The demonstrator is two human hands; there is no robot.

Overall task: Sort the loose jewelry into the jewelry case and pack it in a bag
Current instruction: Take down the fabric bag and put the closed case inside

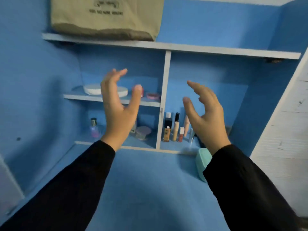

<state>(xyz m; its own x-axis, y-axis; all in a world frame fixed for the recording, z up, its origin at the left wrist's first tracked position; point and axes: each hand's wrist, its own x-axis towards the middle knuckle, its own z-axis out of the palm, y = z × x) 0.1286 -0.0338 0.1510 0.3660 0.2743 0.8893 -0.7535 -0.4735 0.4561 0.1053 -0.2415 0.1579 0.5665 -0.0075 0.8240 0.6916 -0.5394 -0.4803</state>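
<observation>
A beige canvas bag point(106, 17) with dark print stands on the top shelf point(216, 50), above and left of centre. Both arms in black sleeves are raised toward it. My left hand point(119, 108) is open with fingers spread, well below the bag and in front of the small inner shelf. My right hand point(206, 116) is open too, fingers curved, palm facing left, in front of the right compartment. Neither hand holds anything. A mint-green case point(202, 162) lies on the blue desk surface, partly hidden behind my right sleeve. No loose jewelry shows.
A blue shelf unit fills the wall. The small inner shelf point(86, 97) carries a white round box point(93, 90) and a pink ring-shaped item point(153, 96). Cosmetic bottles point(173, 127) stand in the lower right compartment, a perfume bottle point(94, 128) at lower left. A white panel point(286, 127) borders the right.
</observation>
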